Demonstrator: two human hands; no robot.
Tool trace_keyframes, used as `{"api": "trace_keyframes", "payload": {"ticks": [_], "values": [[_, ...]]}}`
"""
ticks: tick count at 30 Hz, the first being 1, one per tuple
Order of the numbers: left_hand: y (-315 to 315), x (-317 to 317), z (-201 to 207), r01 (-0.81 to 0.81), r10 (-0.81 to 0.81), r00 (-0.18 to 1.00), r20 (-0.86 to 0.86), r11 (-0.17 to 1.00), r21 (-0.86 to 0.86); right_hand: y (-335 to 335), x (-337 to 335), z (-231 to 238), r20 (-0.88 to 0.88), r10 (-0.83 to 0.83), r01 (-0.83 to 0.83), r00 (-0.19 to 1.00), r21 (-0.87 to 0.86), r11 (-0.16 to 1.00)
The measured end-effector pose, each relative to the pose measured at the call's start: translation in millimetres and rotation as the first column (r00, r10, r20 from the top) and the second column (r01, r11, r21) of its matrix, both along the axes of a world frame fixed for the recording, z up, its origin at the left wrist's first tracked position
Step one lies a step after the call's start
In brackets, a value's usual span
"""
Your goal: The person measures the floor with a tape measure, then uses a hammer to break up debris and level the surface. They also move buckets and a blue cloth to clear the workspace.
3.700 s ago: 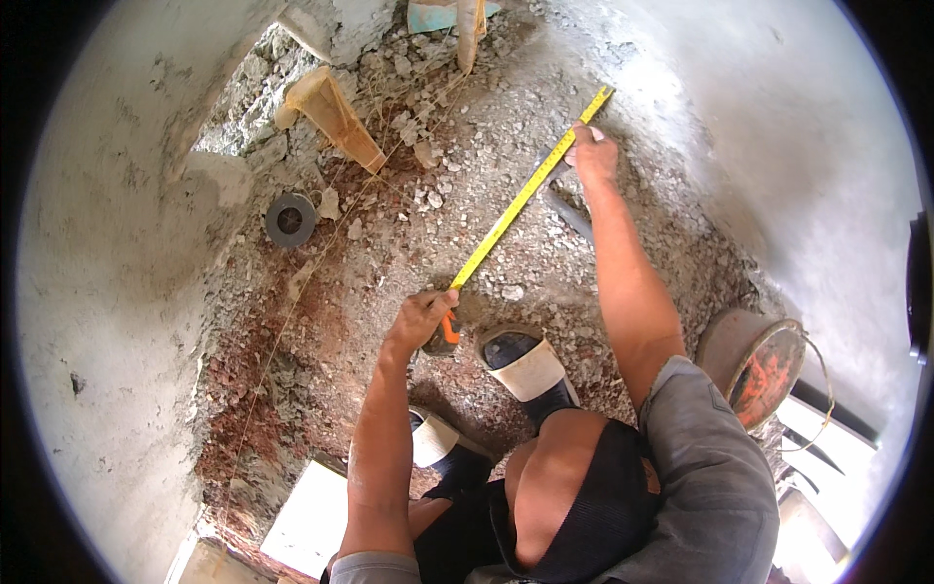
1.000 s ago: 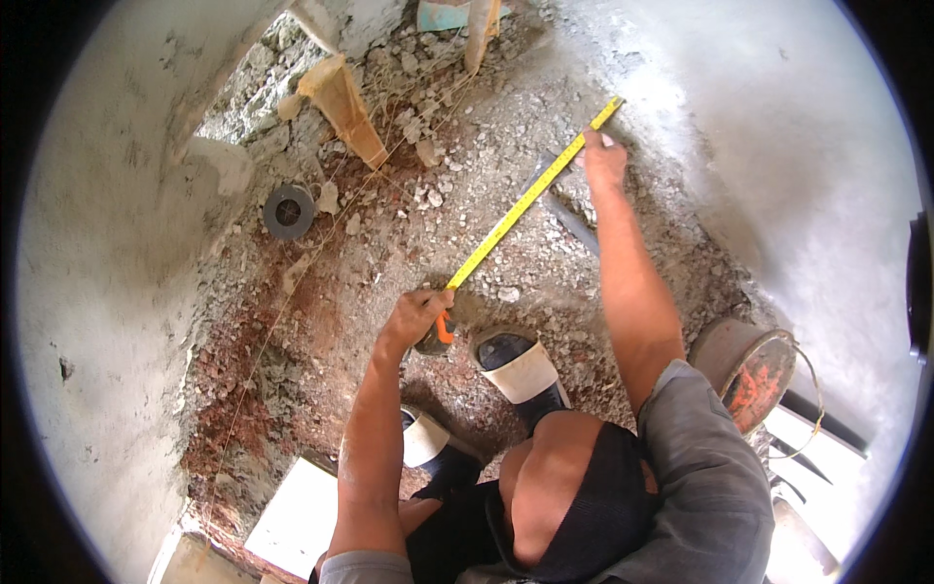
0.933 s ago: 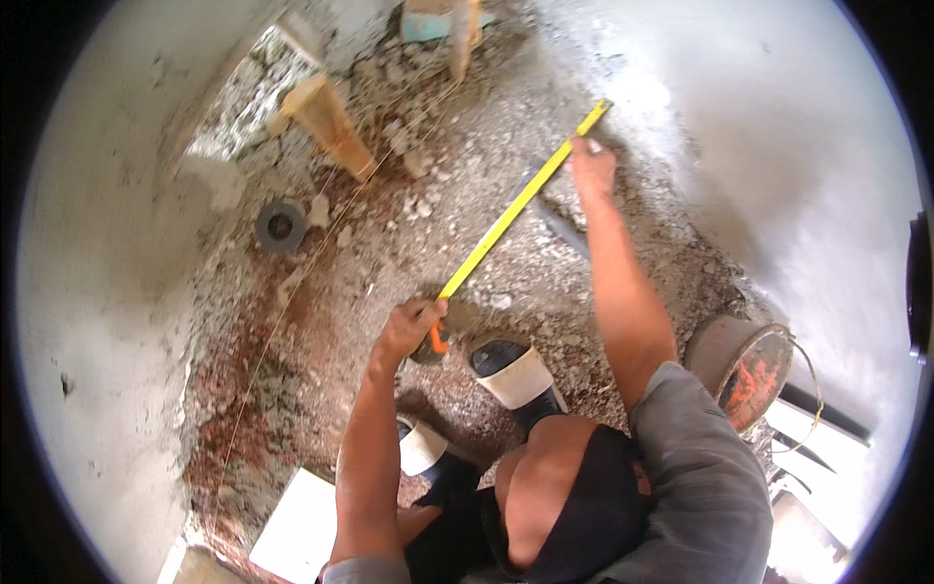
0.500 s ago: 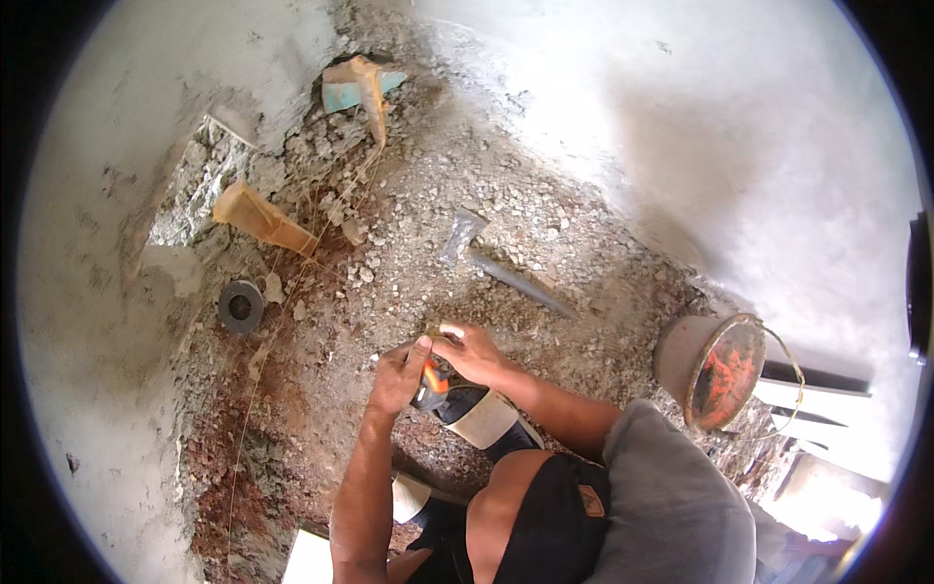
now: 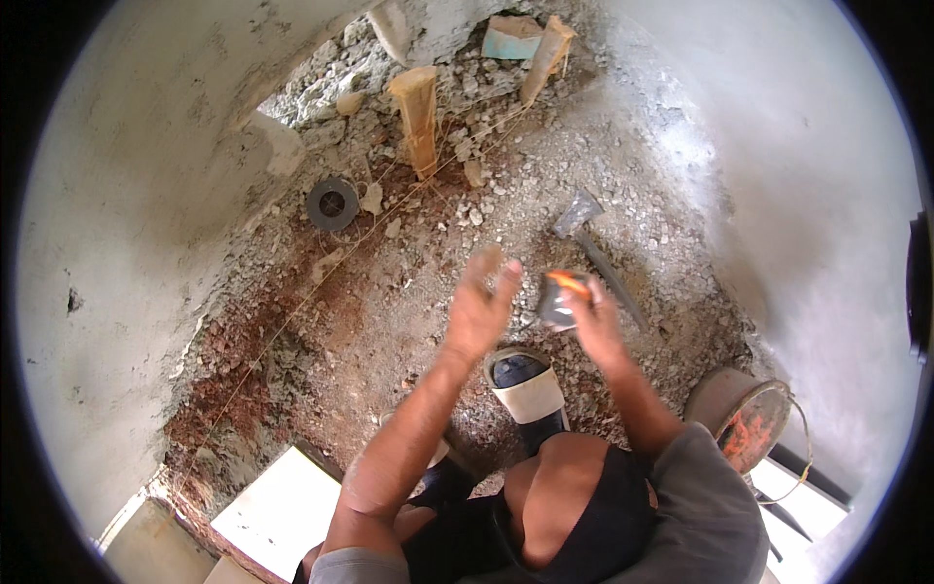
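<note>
In my right hand (image 5: 595, 316) is a black-and-orange tape measure (image 5: 556, 304), gripped at its right side and slightly blurred. My left hand (image 5: 479, 307) is raised to the left of it, holding nothing, thumb apart from the blurred fingers. Both hands are over rubble-strewn ground, beyond my sandalled foot (image 5: 530, 389). A hatchet-like tool (image 5: 608, 273) with a flared metal head lies just past my right hand. Farther off, a wooden stake (image 5: 418, 122) stands with thin string (image 5: 375, 229) running by its base.
A grey ring-shaped roll (image 5: 333, 203) lies by the left wall (image 5: 126, 243). Another wooden stake (image 5: 548, 60) leans near a pale-blue-faced chunk (image 5: 511, 39) at the back. To the right is a tilted, stained bucket (image 5: 715, 399). A white panel (image 5: 277, 511) lies at lower left.
My hands were together at the tape measure; now they are apart, with it in my right hand alone. The view has turned, shifting the surroundings.
</note>
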State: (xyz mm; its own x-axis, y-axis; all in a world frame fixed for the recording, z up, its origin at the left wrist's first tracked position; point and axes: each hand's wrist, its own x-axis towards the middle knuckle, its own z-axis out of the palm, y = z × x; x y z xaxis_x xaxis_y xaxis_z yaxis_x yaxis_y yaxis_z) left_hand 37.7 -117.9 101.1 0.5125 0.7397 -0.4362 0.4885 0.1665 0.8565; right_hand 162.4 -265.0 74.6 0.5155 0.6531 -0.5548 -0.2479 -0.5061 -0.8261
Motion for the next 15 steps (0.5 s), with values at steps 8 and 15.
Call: {"api": "trace_keyframes", "payload": {"ticks": [8,15], "values": [[154.3,-49.0,70.6,-0.241,0.238,0.97,0.042,0.947,0.211,-60.2,62.6,-8.8,0.305,0.59,-0.386,0.748,-0.522,0.76],[152.3,-111.1,96.1,0.299,-0.187,0.921,-0.341,0.902,0.312,-37.4,42.8,2.4,0.305,0.4,-0.326,0.865,-0.264,0.908]]}}
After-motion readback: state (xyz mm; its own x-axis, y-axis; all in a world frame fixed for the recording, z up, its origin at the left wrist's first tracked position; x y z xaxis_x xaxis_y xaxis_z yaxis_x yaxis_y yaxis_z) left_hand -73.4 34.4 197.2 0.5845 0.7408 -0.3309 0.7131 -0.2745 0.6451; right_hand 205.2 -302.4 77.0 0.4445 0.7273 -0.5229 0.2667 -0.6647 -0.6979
